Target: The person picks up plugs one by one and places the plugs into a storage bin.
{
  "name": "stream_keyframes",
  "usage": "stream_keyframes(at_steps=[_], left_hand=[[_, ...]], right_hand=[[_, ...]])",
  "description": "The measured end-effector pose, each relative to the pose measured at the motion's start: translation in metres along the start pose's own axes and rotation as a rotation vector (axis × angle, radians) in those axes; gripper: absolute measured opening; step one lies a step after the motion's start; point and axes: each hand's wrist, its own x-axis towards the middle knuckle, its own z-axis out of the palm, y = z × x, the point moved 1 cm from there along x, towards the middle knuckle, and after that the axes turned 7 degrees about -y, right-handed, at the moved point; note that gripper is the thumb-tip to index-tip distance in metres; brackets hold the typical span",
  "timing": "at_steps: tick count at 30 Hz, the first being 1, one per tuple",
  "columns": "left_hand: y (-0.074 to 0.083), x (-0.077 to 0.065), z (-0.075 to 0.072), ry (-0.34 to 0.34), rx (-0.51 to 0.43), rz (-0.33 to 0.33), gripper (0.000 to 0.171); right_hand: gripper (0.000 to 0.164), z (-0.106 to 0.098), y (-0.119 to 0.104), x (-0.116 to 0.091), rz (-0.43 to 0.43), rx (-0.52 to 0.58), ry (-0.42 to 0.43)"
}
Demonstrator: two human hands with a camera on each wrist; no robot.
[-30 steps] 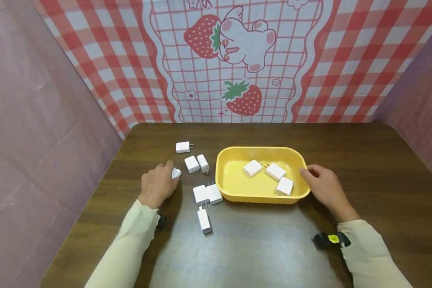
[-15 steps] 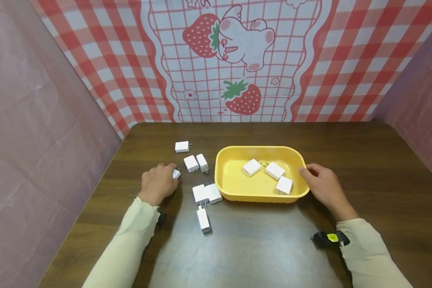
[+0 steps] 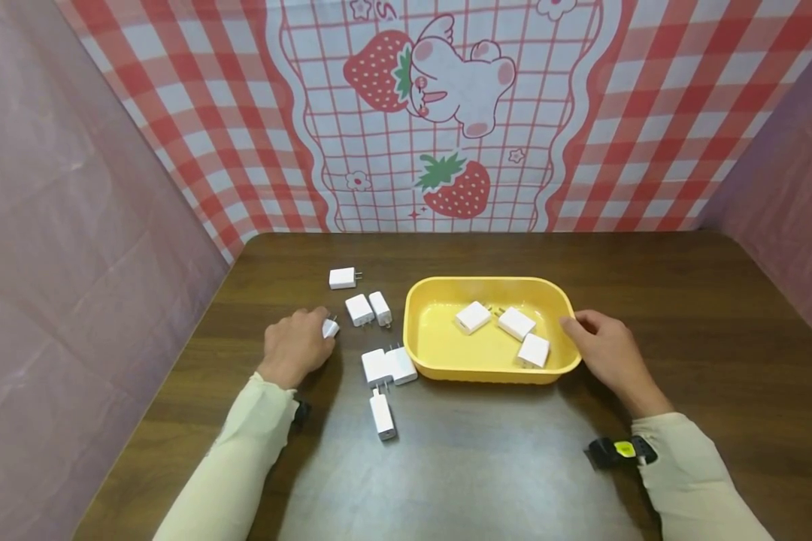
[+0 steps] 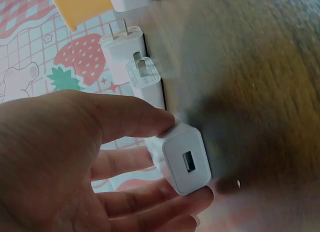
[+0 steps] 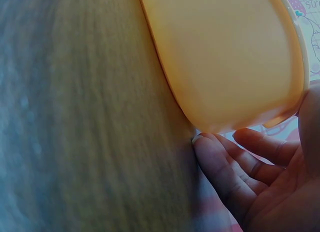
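- Head view: three white chargers are sitting inside the yellow tray; six loose chargers are remaining on the tabletop.
- Left wrist view: the left hand is pinching another charger in its fingers, outside the tray.
- Right wrist view: the right hand's fingers are gripping the tray's end.

Soft, fairly even light fills the head view, with pale glare on the dark brown wood-grained table between and nearer than the person's bare left hand and bare right hand. A soft shadow edges the left hand's inner side. Both wrist views look dimmer, the table blurred beside each hand.
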Motion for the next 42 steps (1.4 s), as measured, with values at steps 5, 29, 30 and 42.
stream_keyframes(at_steps=[5,29,30,42], left_hand=[[0.001,-0.001,0.001,0.032,-0.020,-0.001,0.032],[0.029,-0.003,-0.014,0.099,-0.125,0.033,0.040],[0.030,-0.003,-0.014,0.103,-0.122,0.031,0.041],[0.054,-0.008,-0.020,0.129,-0.120,0.066,0.042]], right_hand=[[0.062,0.001,-0.001,0.000,0.002,0.000,-0.002],[0.065,0.000,-0.004,-0.001,0.003,0.008,-0.015],[0.066,0.000,-0.004,-0.001,0.006,0.008,-0.017],[0.064,0.001,-0.003,0.000,0.013,0.017,-0.014]])
